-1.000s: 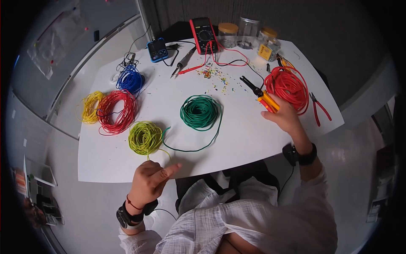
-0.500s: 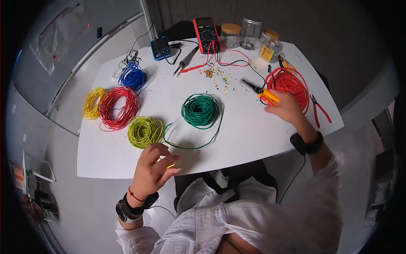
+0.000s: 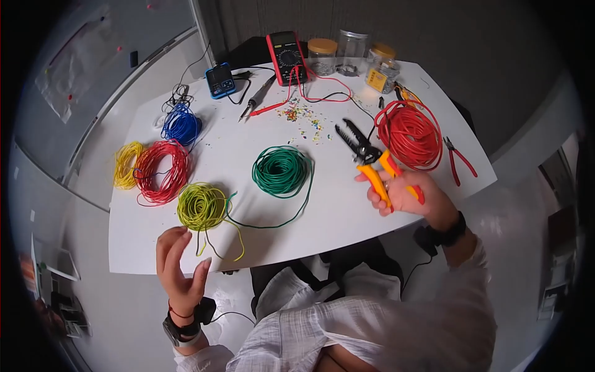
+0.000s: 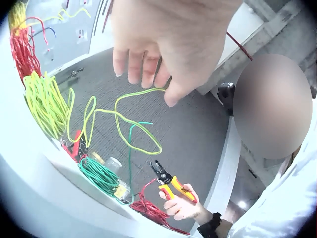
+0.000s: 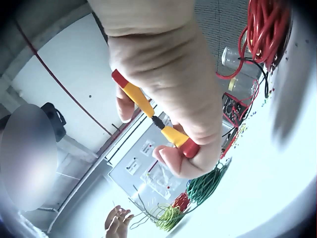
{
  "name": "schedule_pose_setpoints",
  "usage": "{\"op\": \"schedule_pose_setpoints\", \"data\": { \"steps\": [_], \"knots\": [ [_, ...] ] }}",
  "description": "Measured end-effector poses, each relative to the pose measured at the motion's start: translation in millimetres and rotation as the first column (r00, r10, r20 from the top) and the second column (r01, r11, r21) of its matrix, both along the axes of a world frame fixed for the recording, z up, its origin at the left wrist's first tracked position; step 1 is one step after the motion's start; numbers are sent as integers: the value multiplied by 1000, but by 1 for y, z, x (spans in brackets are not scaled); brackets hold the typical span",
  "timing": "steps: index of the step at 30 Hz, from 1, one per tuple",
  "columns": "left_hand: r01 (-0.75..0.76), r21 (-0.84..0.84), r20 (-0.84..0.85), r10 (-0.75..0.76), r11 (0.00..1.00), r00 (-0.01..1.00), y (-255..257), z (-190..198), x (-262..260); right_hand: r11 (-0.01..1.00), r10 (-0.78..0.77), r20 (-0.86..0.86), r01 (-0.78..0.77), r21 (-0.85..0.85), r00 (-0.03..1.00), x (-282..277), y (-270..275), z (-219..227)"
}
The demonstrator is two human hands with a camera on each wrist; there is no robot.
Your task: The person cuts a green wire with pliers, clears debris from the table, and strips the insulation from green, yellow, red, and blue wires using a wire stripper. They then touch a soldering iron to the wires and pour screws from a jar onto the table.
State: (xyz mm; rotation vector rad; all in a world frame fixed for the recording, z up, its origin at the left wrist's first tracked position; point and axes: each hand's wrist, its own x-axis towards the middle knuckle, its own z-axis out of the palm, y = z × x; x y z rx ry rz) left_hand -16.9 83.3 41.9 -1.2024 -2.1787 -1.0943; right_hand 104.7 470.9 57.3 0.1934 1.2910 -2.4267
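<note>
Jars [image 3: 347, 53] | 3, rear table [image 3: 347, 211] | contents unclear | R hand [image 3: 403, 195]: wire strippers [image 3: 367, 155]

Electronics workbench in a lab or workshop room — white table [image 3: 347, 211] carries a digital multimeter [image 3: 284, 57] with red probe leads, a soldering iron [image 3: 255, 99], a small blue meter [image 3: 220, 80], and coils of hookup wire in several colours. Stripped insulation bits [image 3: 302, 118] litter the top — lidded jars [image 3: 322, 56] behind, grey floor below.

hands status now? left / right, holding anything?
Left hand: open, fingers relaxed, holding nothing, near the yellow-green wire.
Right hand: grips the yellow-handled wire strippers.
</note>
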Motion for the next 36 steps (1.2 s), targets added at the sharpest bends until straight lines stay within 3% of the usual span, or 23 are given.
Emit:
{"op": "schedule_pose_setpoints", "data": {
  "steps": [2,4,5,6,8,10,12,13,15,17,20,22,24,26,29,30,31,32,34,36],
  "knots": [
    [-2,39,25,1,999,1000,0,0,5,999,35,5,-35,34,999,8,-13,-1],
    [98,-24,41,-97,995,994,-2,3,9,987,-35,-13,37,156,999,19,-30,7],
    [93,-24,43,-92,995,995,-3,3,10,999,44,-34,-43,23,998,20,-29,6],
    [100,-10,46,-100,995,994,-4,3,10,999,49,-33,-48,23,998,21,-32,10],
    [112,16,51,-113,994,992,-5,4,11,908,77,-106,-26,417,991,24,-44,20],
    [67,47,56,-70,997,996,-7,3,10,921,45,-112,3,391,993,29,-44,13],
    [-13,87,104,4,996,995,-8,3,10,684,16,-298,207,700,954,29,-49,12],
    [-10,89,87,3,996,996,-7,4,11,577,-17,-340,287,764,940,29,-44,5],
    [-1,56,97,-4,998,995,-10,1,14,83,18,-534,531,843,845,26,-37,-5],
    [-27,40,53,25,999,998,-5,1,17,-391,147,-617,618,682,773,22,-31,-4],
    [-5,-36,39,6,999,999,-8,1,30,-407,246,-472,532,742,846,37,-28,-3],
    [51,26,-54,-49,998,997,-7,4,43,-371,257,-480,545,752,839,47,-38,-8],
    [229,145,44,-237,963,971,-6,0,50,-189,289,-531,591,784,796,55,-50,-7],
    [350,49,195,-353,935,915,2,-7,51,-77,366,-518,580,811,773,59,-60,-11],
    [478,-61,397,-418,876,817,22,-27,50,-110,469,-443,548,829,764,61,-71,-22],
    [513,-84,452,-426,854,784,25,-36,51,-167,516,-409,557,813,753,61,-72,-25],
    [509,-84,456,-421,856,784,27,-41,52,-226,559,-373,569,791,741,61,-73,-28],
    [520,-67,510,-419,851,751,30,-46,53,-224,561,-371,567,793,740,62,-72,-30],
    [528,-48,564,-414,848,715,34,-55,56,-263,605,-509,757,598,612,65,-68,-33],
    [477,-74,621,-334,876,709,39,-63,59,-307,627,-450,732,608,636,62,-65,-30]
  ]
}}
